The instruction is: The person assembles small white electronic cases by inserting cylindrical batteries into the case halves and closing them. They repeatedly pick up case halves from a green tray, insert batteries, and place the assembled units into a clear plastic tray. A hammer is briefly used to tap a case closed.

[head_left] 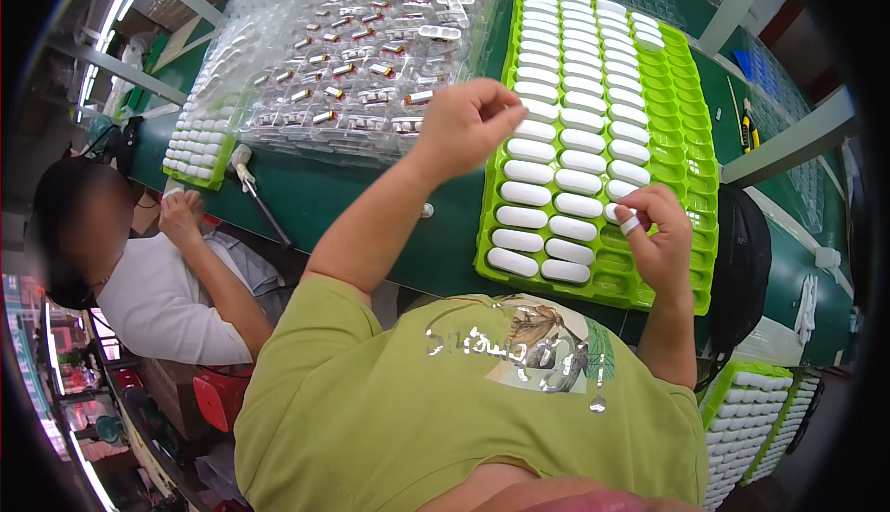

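A bright green tray (615,273) lies on the table in front of me, with rows of white oval pieces (580,161) in its slots. The left and second columns are full nearly to the near end; many slots at the right are bare. My right hand (660,234) is closed at the third column, fingertips on a white oval piece (612,211) that they partly cover. A white band wraps one of its digits. Over the tray's left edge, my left hand (466,125) is pinched, thumb and forefinger together; whether something small sits between them cannot be made out.
Left of the tray, clear plastic trays (362,58) hold many small parts. A co-worker (185,280) sits at the left by a smaller green tray (199,146). Yellow-black pliers (746,127) and a white glove (807,306) lie at right. More filled trays (746,419) stand lower right.
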`<state>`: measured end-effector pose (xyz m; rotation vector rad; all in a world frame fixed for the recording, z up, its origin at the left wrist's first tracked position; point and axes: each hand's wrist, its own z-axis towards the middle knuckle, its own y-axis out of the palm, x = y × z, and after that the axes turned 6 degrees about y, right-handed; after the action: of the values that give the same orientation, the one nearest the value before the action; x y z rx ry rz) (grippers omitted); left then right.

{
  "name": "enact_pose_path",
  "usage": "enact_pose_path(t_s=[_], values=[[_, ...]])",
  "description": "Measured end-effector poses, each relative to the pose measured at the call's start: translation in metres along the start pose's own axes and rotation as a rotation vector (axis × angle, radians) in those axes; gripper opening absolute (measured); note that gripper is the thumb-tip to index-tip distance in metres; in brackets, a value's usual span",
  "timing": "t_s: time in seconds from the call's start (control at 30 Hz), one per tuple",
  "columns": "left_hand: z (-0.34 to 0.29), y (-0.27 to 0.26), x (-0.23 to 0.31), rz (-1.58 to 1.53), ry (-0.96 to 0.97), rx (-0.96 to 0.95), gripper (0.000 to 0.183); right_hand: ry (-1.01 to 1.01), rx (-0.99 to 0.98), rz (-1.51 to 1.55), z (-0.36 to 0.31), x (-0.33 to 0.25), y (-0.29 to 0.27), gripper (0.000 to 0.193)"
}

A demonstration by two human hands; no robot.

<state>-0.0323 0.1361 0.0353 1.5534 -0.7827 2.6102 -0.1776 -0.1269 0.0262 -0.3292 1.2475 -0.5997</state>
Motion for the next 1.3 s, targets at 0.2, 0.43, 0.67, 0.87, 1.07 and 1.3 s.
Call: enact_pose_path(t_s=[0.2,0.43,0.67,0.87,1.07,1.3], values=[[0.078,-0.068,-0.039,0.623,-0.069,0.101,0.028,-0.041,-0.067,0.111,0.002,0.005,0.029,0.004],[0.154,-0.089,-0.076,0.891,-0.136,0.073,0.028,0.095,-0.022,0.216,0.001,0.022,0.023,0.005],[0.218,-0.078,-0.103,1.12,-0.137,0.021,0.029,0.074,-0.02,0.211,0.006,0.02,0.02,0.006],[0.241,-0.05,-0.122,1.266,-0.046,0.008,0.035,0.113,-0.011,0.257,0.003,0.023,0.02,0.006],[0.243,-0.048,-0.117,1.375,-0.077,-0.159,0.029,0.118,-0.013,0.239,0.002,0.026,0.021,0.007],[0.222,-0.046,-0.062,0.815,0.341,0.378,0.032,0.134,-0.024,0.295,0.004,0.029,0.025,0.008]])
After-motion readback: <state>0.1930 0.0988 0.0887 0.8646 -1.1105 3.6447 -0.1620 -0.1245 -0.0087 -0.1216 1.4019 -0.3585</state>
